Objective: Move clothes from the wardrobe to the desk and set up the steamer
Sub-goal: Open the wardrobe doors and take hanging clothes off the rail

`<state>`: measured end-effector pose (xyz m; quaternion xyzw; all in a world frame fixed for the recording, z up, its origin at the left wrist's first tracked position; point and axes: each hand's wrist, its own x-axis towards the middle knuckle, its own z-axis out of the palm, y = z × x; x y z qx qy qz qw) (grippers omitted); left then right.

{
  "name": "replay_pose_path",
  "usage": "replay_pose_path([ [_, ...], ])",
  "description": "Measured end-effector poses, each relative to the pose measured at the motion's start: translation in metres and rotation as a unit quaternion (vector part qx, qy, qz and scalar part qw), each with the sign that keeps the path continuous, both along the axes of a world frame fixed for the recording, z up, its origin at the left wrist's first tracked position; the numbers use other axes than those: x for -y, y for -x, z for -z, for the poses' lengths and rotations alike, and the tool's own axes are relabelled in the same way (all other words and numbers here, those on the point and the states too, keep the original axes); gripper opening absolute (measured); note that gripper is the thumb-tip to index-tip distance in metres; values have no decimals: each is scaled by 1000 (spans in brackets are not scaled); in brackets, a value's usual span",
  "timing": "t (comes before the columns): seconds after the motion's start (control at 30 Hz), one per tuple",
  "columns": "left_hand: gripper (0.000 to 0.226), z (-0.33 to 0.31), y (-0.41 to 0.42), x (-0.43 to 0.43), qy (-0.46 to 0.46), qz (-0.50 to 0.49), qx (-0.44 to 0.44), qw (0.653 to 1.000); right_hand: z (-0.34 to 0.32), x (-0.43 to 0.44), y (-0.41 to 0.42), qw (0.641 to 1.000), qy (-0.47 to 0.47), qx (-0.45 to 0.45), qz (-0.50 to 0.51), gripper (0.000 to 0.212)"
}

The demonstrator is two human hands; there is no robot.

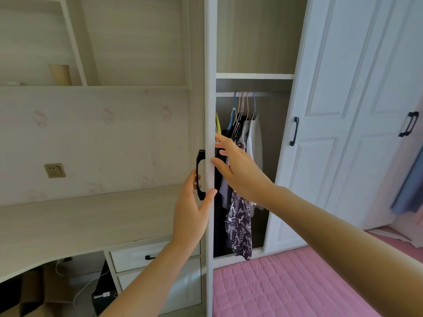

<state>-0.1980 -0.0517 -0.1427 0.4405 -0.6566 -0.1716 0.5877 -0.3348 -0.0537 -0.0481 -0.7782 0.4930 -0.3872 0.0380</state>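
Note:
The wardrobe door (210, 88) stands edge-on in the middle of the view, swung open. My left hand (191, 211) holds it by the black handle (199, 170), thumb on the door's edge and fingers on the handle side. My right hand (235, 168) reaches in from the right, its straight fingers touching the inner face of the door's edge. Behind it, clothes hang on hangers from the rail (265, 94): a purple patterned garment (239, 227), a white one (256, 138) and dark ones. The pale wooden desk (68, 225) lies to the left. I see no steamer.
A pink quilted bed (286, 284) lies right in front of the wardrobe. The other white wardrobe doors (325, 133) stand to the right. Drawers (137, 257), cardboard boxes (34, 291) and cables sit under the desk. A wall socket (55, 170) is above the desk.

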Motion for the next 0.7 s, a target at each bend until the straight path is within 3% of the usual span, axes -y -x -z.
replay_pose_path([
  [0.27,47,5,28,-18,-9,-70,-37,997,7,-20,54,995,-41,-77,44,53],
  [0.47,47,13,51,-45,97,-147,32,984,19,-33,97,991,-75,-85,67,48],
  [0.6,41,13,72,-53,154,-129,93,975,28,-32,117,990,-88,-85,66,43],
  [0.7,39,9,88,-44,146,-111,127,975,30,-26,129,990,-96,-83,65,47],
])
